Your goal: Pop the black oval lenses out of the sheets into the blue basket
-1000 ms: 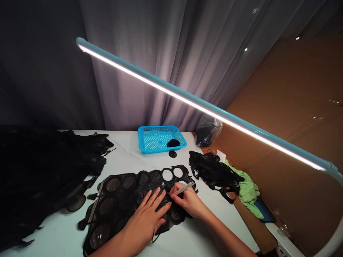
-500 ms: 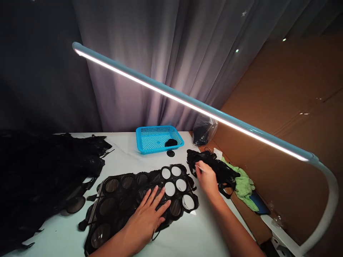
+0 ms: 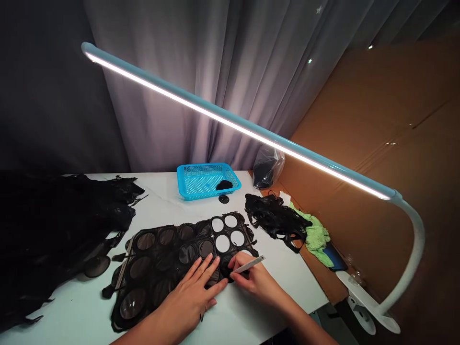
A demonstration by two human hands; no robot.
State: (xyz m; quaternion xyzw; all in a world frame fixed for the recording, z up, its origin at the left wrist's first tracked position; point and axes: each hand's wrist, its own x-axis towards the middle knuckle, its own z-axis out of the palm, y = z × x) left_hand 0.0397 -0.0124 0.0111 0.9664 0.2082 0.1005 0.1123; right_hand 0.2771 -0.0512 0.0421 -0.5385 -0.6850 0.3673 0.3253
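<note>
A black sheet (image 3: 158,242) of thin film-like material lies on the white table, patterned with rows of circles. Several circles at its right end are open holes with white showing through. My left hand (image 3: 194,287) rests flat on the sheet, fingers spread. My right hand (image 3: 251,278) is closed in a pinch around a slim, flat silver tool (image 3: 253,263) whose back end sticks out to the upper right. Its tip is hidden at the sheet's lower right edge, close to my left fingertips, so I cannot tell its exact kind.
A blue plastic basket (image 3: 183,188) holds a few black pieces, with a black disc (image 3: 224,199) before it. Black scraps (image 3: 275,215) lie right, beside a green cloth (image 3: 318,239). A large black heap (image 3: 64,239) covers the left. A lit lamp (image 3: 230,117) spans overhead.
My right hand has moved from the scrap pile left and down to the black sheet, with the silver tool in it. My left hand stays on the sheet. The view has shifted slightly.
</note>
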